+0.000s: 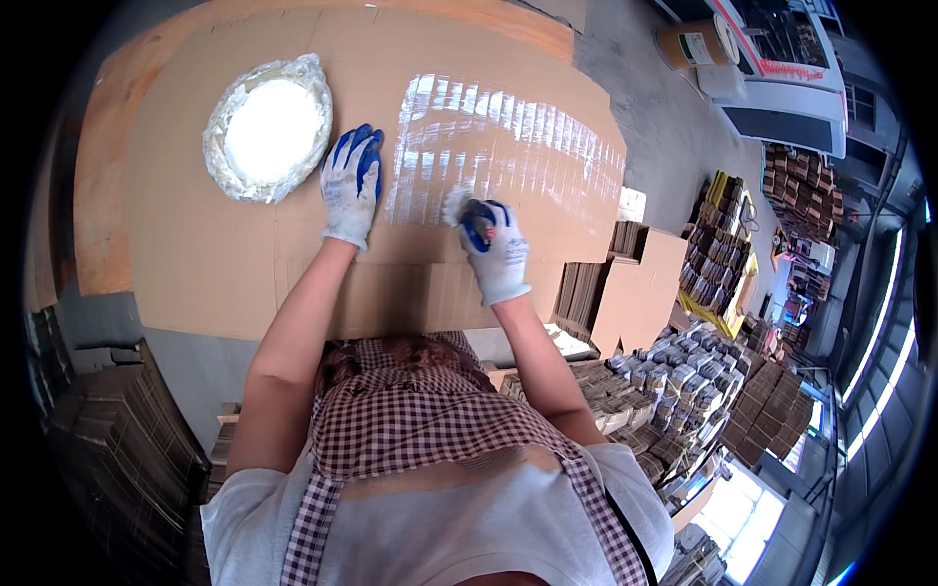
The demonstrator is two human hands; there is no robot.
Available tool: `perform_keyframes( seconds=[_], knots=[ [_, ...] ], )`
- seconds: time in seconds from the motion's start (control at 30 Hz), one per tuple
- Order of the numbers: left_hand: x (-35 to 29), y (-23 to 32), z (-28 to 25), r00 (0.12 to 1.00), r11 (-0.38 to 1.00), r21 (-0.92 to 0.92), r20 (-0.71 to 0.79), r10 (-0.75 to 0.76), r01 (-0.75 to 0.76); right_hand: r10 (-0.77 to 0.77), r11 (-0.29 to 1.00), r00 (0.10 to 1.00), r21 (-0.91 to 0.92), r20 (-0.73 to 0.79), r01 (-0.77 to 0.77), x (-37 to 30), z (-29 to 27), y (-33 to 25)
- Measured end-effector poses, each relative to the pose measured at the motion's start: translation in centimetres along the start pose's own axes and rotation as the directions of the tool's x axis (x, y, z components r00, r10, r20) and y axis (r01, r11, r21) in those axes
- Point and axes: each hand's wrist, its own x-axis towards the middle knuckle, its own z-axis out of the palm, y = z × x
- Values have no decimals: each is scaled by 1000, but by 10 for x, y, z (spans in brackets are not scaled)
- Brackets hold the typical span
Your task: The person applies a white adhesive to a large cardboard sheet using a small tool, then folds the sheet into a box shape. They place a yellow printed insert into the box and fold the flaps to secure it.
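A large brown cardboard sheet (210,264) lies flat in front of me. My left hand (352,181), in a white glove with blue fingertips, rests flat on it with the fingers stretched out. My right hand (496,239), gloved the same way, is closed around a brush (455,206) whose whitish bristles touch the cardboard; its handle is mostly hidden. Shiny streaks of wet white coating (508,137) spread over the sheet's right half, up from the brush. Left of my left hand stands a round container (269,137) full of white liquid, its rim wrapped in crinkled, crusted film.
An orange-brown wooden board (103,205) shows beneath the sheet's far and left edges. Stacked cardboard (640,288) stands close by at the right. Bundled stacks (684,381) fill the floor beyond, and more cardboard (112,439) leans at the lower left. A drum (699,44) stands at the far right.
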Motion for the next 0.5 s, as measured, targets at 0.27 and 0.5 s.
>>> perform_keyframes(
  seconds=[0.27, 0.5],
  knots=[
    [3, 4, 1, 1000, 999, 29, 12, 23, -24, -66, 984, 998, -169, -15, 63, -16, -28, 19],
    [3, 4, -1, 1000, 1000, 16, 29, 12, -12, 81, 968, 995, -232, -59, -92, -40, -35, 89]
  ],
)
